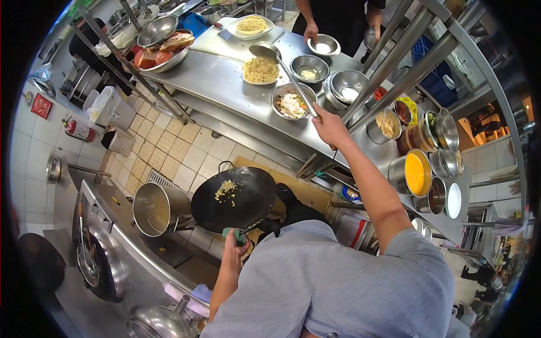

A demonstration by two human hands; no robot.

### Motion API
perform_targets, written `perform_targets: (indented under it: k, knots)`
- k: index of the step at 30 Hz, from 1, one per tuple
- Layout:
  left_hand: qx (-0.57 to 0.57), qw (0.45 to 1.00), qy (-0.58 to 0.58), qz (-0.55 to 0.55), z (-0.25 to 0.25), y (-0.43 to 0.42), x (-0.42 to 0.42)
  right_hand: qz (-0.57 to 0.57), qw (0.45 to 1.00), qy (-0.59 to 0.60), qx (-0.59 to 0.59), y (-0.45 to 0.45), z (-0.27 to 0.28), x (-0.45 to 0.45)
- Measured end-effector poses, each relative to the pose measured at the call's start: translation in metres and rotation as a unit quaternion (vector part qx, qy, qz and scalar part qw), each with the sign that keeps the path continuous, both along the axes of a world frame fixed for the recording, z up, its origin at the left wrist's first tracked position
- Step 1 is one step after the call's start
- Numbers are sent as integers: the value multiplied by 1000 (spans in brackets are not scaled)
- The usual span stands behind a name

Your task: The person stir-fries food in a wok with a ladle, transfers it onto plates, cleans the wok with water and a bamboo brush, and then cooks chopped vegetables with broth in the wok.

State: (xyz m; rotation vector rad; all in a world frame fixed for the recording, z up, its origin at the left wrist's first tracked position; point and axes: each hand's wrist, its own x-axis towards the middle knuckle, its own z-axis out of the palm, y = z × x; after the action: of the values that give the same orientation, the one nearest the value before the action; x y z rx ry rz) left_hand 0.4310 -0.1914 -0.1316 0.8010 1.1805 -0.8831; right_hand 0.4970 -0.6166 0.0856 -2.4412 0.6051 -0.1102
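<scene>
The person's right hand (330,128) is wrapped around a ladle (263,50), whose long handle slants ahead and leftward from the fist, across a steel bowl (281,91) of chopped food, to its head at the far side of a heap of fried rice (261,72); whether they touch, I can't tell from here. Nearer the left hand (231,243), clasped through a green cloth (240,237) on its handle, the wok (253,197) lies just ahead, holding scattered grains (226,189).
</scene>
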Motion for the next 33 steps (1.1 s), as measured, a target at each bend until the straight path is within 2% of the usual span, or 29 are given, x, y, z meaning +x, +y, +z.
perform_targets:
  k: [2, 3, 5, 7, 13, 15, 18, 22, 24, 26, 28, 31, 33]
  knots:
    - [-6, 1000, 9, 8, -4, -1, 1, -16, 998, 62, 28, 8, 16, 0]
    - [6, 1000, 8, 15, -3, -3, 0, -13, 998, 55, 26, 6, 12, 1]
    - [-21, 1000, -12, 9, -10, -4, -3, 36, 998, 5, -47, -8, -7, -2]
    - [-17, 1000, -10, 16, -5, -11, -2, 38, 998, -6, -56, -11, -9, -3]
    - [-31, 998, 7, 61, -18, -8, 6, -2, 992, 54, -117, -4, -17, 10]
    - [-28, 997, 31, 60, -12, -9, 9, 14, 989, 53, -141, -3, -30, 9]
    - [-23, 998, -6, 53, -2, -14, 10, 47, 978, 84, -185, 13, -37, 4]
    - [-7, 997, 14, 73, -13, -13, 17, 40, 979, 97, -177, 26, -43, -1]
    - [-58, 995, 16, 80, -11, -11, 20, 34, 980, 91, -176, 24, -37, -3]
    - [-57, 995, 9, 81, -8, -13, 24, 33, 980, 87, -176, 20, -36, -2]
    - [-56, 995, 6, 83, -7, -15, 25, 34, 988, 41, -143, 12, -45, -2]
    - [-41, 994, -20, 101, -6, -17, 32, 33, 990, 31, -135, 12, -33, -4]
    - [-73, 990, -53, 111, -6, -13, 43, 45, 991, 21, -126, 24, -25, -14]
